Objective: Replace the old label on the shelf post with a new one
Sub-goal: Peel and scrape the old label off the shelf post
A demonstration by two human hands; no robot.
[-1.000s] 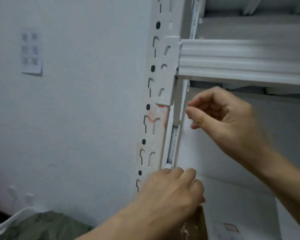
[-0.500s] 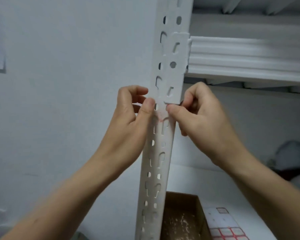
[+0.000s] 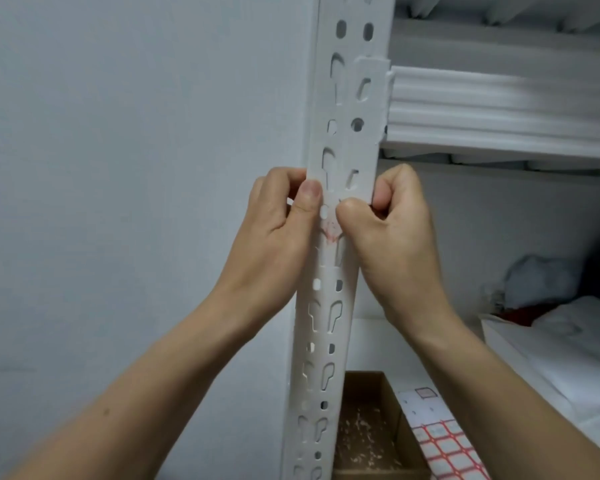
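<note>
While your left hand (image 3: 278, 233) and right hand (image 3: 388, 230) pinch the shelf post (image 3: 329, 323) edges, the reddish label remnant (image 3: 331, 232) lies between your thumbs; post upright.

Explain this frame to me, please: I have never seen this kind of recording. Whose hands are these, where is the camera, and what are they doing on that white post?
The camera sits on the person's head, looking forward and down, so both arms are their own. The left hand and right hand press thumbs against the white slotted shelf post, beside reddish label residue. Whether anything is pinched between the fingers is hidden. Below stand an open cardboard box and a sheet of red-bordered labels.
</note>
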